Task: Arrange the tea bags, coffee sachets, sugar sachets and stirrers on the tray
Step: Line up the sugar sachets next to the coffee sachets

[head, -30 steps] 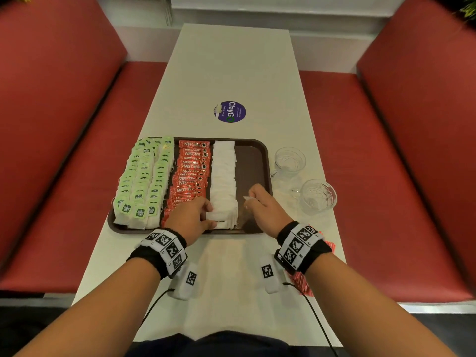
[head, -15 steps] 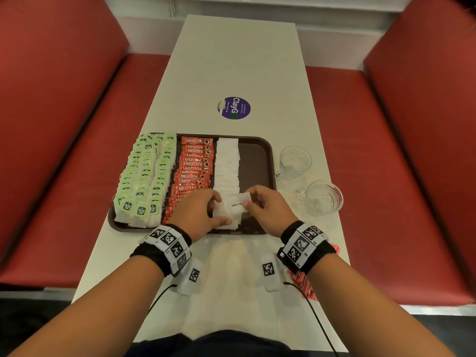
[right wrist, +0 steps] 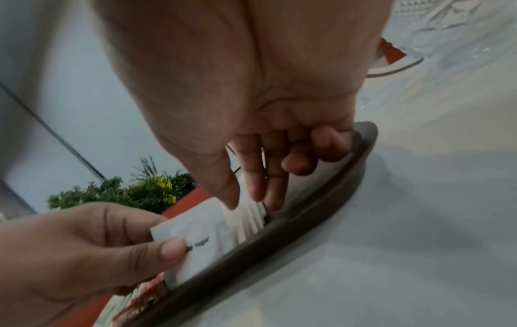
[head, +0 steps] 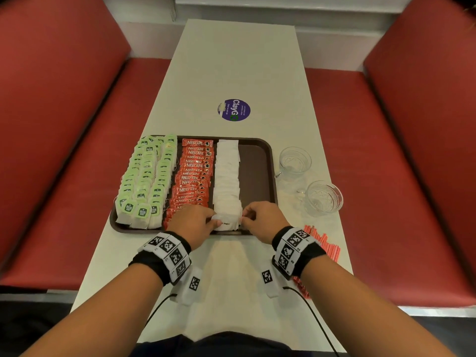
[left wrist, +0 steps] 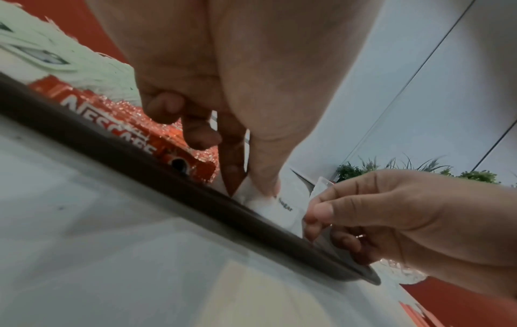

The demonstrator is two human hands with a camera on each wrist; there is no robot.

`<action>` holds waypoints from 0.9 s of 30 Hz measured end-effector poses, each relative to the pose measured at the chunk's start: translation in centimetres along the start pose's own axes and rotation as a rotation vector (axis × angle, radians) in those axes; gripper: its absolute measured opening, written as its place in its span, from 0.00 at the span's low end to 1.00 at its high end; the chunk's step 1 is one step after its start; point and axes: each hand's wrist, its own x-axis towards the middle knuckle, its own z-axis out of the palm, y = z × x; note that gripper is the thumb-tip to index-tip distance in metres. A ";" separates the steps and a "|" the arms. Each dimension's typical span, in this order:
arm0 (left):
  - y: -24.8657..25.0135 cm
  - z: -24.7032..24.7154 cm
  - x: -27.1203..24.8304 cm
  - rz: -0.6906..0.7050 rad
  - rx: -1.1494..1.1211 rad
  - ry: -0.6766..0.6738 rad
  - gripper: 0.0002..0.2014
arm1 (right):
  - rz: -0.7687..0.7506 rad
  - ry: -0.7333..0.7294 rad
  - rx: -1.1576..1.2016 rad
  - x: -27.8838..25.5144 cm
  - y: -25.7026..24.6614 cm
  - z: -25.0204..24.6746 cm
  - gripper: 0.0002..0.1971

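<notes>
White sugar sachet [head: 228,222], black print, pinched between both hands.

I see both my forearms reaching forward, side by side, each with a black band with white coded squares on the wrist. My left hand [head: 192,224] is turned palm down, its thumb and first finger pinching the left end of one white sugar sachet [head: 228,222]; the other fingers [left wrist: 165,108] are curled in under the palm. My right hand [head: 261,219] is opposite it, close but not touching. Its thumb and first two fingers point down at the right end of the same sachet, and the ring and little fingers [right wrist: 327,139] are bent back. Both wrists are held a little above the worktop [head: 231,279].
</notes>
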 end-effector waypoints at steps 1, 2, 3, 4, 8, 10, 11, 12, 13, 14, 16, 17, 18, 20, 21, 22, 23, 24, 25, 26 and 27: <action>0.0 0.1 0.0 -0.018 0.020 0.010 0.18 | 0.001 -0.024 -0.057 0.1 -0.1 0.2 0.09; 0.0 0.1 0.1 -0.040 0.036 0.020 0.18 | 0.003 -0.048 -0.108 0.1 -0.2 0.3 0.12; 0.1 0.1 0.1 -0.060 0.051 0.030 0.18 | 0.005 -0.065 -0.149 0.2 -0.3 0.4 0.15; 0.1 0.1 0.2 -0.084 0.058 0.041 0.16 | 0.006 -0.072 -0.185 0.3 -0.5 0.5 0.17; 0.2 0.4 0.8 -0.173 -0.054 0.094 0.15 | 0.008 -0.076 -0.314 0.7 -1.1 0.9 0.19; 0.4 0.6 1.0 -0.181 -0.096 0.099 0.19 | 0.014 -0.083 -0.341 1.0 -1.5 1.1 0.17; 0.5 0.6 1.0 -0.184 -0.105 0.098 0.19 | 0.017 -0.087 -0.339 1.1 -1.6 1.1 0.16; 0.5 0.7 1.1 -0.183 -0.113 0.101 0.20 | 0.017 -0.093 -0.335 1.2 -1.7 1.1 0.16; 0.6 0.7 1.2 -0.179 -0.117 0.108 0.20 | 0.014 -0.102 -0.329 1.2 -1.7 1.0 0.16; 0.5 0.7 1.3 -0.177 -0.120 0.114 0.20 | 0.010 -0.108 -0.324 1.2 -1.7 0.9 0.17; 0.5 0.7 1.4 -0.173 -0.107 0.117 0.21 | 0.024 -0.103 -0.303 1.1 -1.6 0.6 0.19; 0.5 0.6 1.3 -0.173 -0.086 0.113 0.22 | 0.040 -0.093 -0.294 1.1 -1.7 0.5 0.21; 0.4 0.6 1.2 -0.175 -0.063 0.107 0.23 | 0.055 -0.082 -0.292 1.0 -1.7 0.5 0.23; 0.4 0.7 1.1 -0.184 -0.033 0.095 0.25 | 0.078 -0.079 -0.313 1.1 -2.0 0.7 0.25; 0.3 0.8 1.0 -0.192 -0.036 0.089 0.25 | 0.084 -0.084 -0.328 1.1 -2.1 0.8 0.25; 0.3 0.9 1.0 -0.202 -0.053 0.084 0.25 | 0.083 -0.087 -0.341 1.1 -2.3 0.9 0.24; 0.3 1.0 1.0 -0.210 -0.075 0.079 0.25 | 0.079 -0.090 -0.354 1.2 -2.5 1.0 0.24; 0.4 1.0 1.1 -0.211 -0.095 0.078 0.25 | 0.077 -0.089 -0.364 1.3 -2.6 1.0 0.23; 0.5 1.0 1.2 -0.210 -0.111 0.079 0.25 | 0.078 -0.087 -0.369 1.4 -2.7 0.9 0.22; 0.5 1.0 1.3 -0.208 -0.124 0.081 0.25 | 0.081 -0.084 -0.370 1.5 -2.9 0.9 0.21; 0.6 0.9 1.4 -0.207 -0.131 0.082 0.25 | 0.083 -0.080 -0.369 1.5 -3.0 0.8 0.20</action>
